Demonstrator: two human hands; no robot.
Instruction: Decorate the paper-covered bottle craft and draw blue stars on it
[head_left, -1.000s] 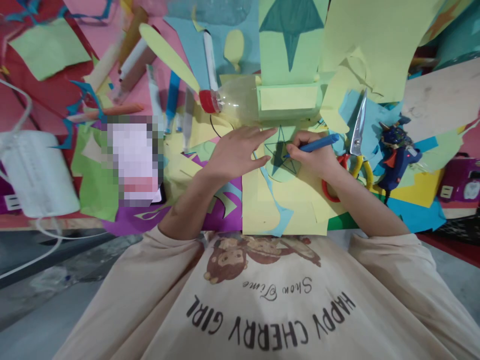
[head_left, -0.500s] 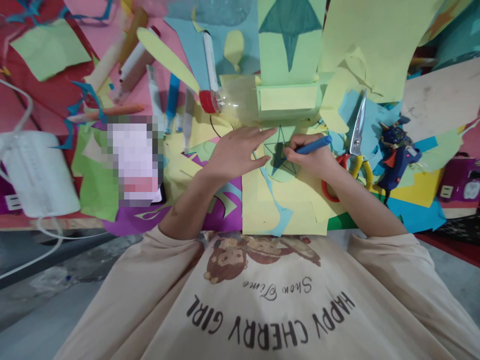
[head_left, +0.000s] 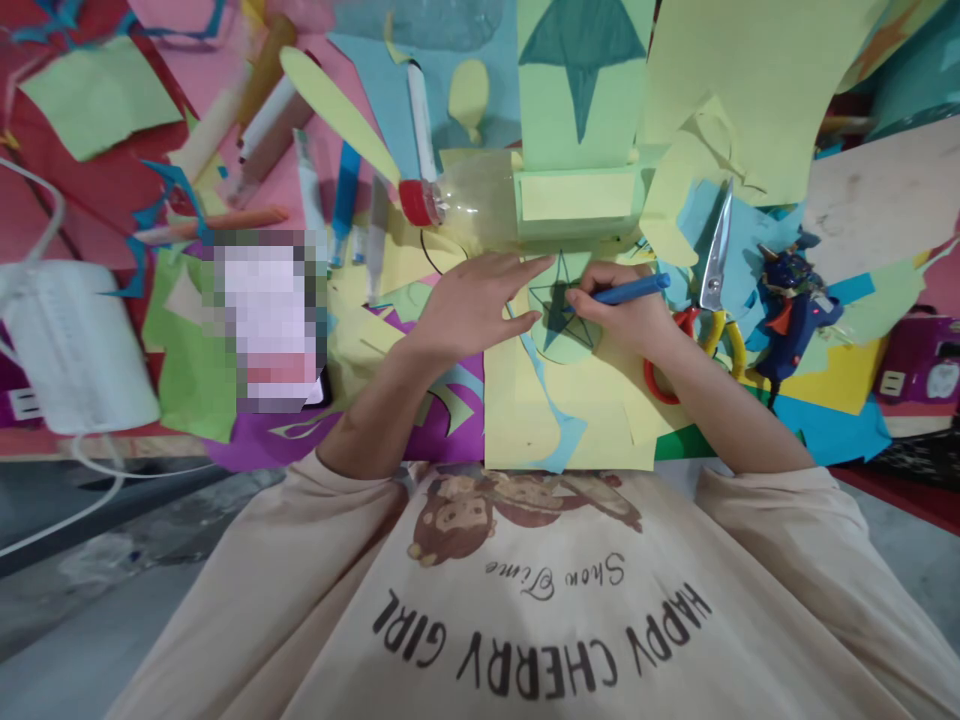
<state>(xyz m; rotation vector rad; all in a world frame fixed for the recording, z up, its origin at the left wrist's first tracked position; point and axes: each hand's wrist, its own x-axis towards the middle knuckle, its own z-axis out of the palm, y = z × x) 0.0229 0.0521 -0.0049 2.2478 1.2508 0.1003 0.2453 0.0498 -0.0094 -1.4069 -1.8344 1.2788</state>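
Note:
A blue marker [head_left: 634, 290] is pinched in my right hand [head_left: 626, 315], its tip down at a star drawn on a round light-green paper [head_left: 577, 348]. Part of that star is coloured in dark. My left hand [head_left: 480, 305] lies with fingers apart at the left side of the round paper, its fingertips at the edge. Beneath them is a yellow sheet [head_left: 517, 420], with a thin light-blue paper scrap [head_left: 566, 440] on it. Just beyond my hands lies a clear plastic bottle [head_left: 480, 195] with a red cap.
Scissors [head_left: 716, 260] with red and yellow handles lie right of my right hand, beside a blue glue gun [head_left: 795, 335]. Several markers, among them a blue one [head_left: 346, 200], lie at the left. A blurred-out phone [head_left: 319, 388] and a white power adapter [head_left: 82, 350] are further left.
The marker in my right hand has shifted slightly, its back end a little to the right. My left hand stays in place.

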